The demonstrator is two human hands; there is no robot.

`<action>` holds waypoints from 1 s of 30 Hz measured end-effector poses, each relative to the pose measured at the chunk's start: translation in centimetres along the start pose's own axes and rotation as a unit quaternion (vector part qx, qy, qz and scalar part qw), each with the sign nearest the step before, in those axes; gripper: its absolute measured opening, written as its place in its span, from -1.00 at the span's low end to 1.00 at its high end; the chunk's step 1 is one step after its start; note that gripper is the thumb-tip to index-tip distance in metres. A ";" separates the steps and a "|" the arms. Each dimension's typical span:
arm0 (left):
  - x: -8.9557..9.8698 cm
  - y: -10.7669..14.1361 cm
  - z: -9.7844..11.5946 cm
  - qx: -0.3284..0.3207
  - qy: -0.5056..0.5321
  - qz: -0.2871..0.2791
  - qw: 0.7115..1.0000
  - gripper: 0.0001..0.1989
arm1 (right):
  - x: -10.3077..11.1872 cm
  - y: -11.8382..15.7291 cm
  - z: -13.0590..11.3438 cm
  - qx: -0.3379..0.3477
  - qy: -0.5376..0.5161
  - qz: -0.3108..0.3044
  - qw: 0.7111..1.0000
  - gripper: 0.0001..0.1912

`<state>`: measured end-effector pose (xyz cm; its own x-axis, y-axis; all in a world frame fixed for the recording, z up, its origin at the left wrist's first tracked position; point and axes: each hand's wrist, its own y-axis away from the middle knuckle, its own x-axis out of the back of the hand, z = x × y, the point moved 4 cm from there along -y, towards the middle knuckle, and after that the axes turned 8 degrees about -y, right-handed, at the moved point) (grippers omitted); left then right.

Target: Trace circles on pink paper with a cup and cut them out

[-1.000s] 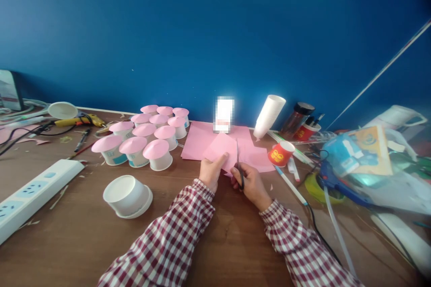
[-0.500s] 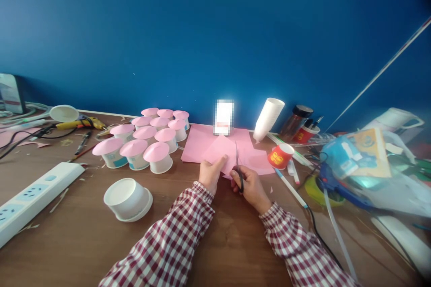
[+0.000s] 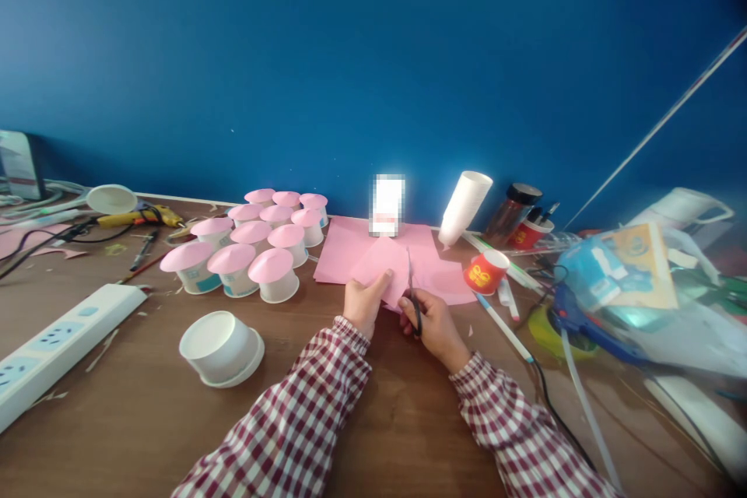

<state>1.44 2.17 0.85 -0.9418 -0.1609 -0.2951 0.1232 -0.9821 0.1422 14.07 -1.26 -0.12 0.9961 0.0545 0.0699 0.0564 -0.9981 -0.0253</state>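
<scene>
In front of me my left hand pinches a piece of pink paper, thumb on top and fingers underneath. My right hand is closed round the dark handles of a pair of scissors. The blades point away from me and lie along the right edge of the held paper. Beneath and behind it, more pink sheets rest on the table. Left of them stand several paper cups topped with shallow pink paper cones.
A white tub sits upside down at the near left, beside a power strip. Stacked white cups and a red paper cup stand right of the paper. A blue glue gun and plastic bags crowd the far right.
</scene>
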 end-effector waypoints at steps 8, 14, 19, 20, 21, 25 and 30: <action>-0.2 0.3 0.4 -0.018 0.019 -0.016 1.000 -0.67 | 0.0 0.0 -0.1 0.004 0.002 0.002 1.000 -0.66; 0.0 0.2 0.3 0.008 -0.005 0.003 1.000 -0.70 | 0.0 0.1 -0.1 0.004 -0.001 0.001 1.000 -0.66; -0.1 0.3 0.5 0.005 0.000 -0.002 1.000 -0.71 | 0.0 0.0 0.1 0.003 0.001 0.002 1.000 -0.66; -0.1 0.3 0.5 0.003 0.001 -0.004 1.000 -0.71 | 0.1 0.0 0.2 0.001 0.002 0.003 1.000 -0.66; -0.2 0.4 0.5 0.001 0.003 -0.006 1.000 -0.71 | 0.1 0.0 0.2 0.000 0.003 0.004 1.000 -0.66; -0.3 0.4 0.6 -0.003 0.015 -0.011 1.000 -0.70 | 0.1 0.0 0.1 0.001 0.005 0.004 1.000 -0.65; 0.0 0.2 0.4 0.015 -0.006 -0.002 1.000 -0.72 | 0.1 0.0 0.1 0.001 0.007 -0.001 1.000 -0.66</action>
<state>1.40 1.97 1.24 -0.9462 -0.1554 -0.2838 0.1098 -0.9793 0.1701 14.13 -1.25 -0.25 0.9949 0.0552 0.0849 0.0577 -0.9980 -0.0273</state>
